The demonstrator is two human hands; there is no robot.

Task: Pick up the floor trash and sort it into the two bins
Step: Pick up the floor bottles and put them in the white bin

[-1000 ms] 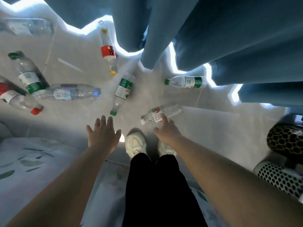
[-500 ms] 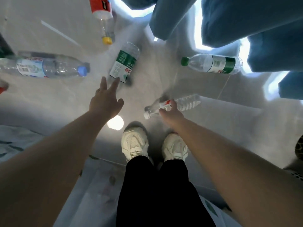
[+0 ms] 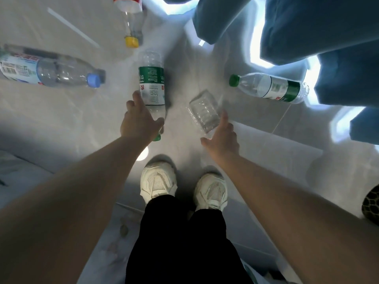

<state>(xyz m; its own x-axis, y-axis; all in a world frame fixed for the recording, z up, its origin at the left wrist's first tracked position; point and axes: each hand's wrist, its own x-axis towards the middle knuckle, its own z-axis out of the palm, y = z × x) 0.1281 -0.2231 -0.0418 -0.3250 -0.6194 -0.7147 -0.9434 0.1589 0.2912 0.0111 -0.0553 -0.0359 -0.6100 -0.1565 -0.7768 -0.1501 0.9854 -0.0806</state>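
Gripping green-labelled bottle (image 3: pixel 152 87), clear bottle (image 3: pixel 205 112), writing unreadable

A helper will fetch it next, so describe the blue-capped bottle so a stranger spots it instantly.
Start at the white shoes and look past the left hand, which grips a green-labelled bottle. Further left on the pale floor lies the blue-capped bottle, on its side, cap toward that bottle. It alone has a blue cap; its neighbours' are green and yellow.

Both arms extended downward, left hand (image 3: pixel 141 121) gripping — right hand (image 3: pixel 222 138) gripping
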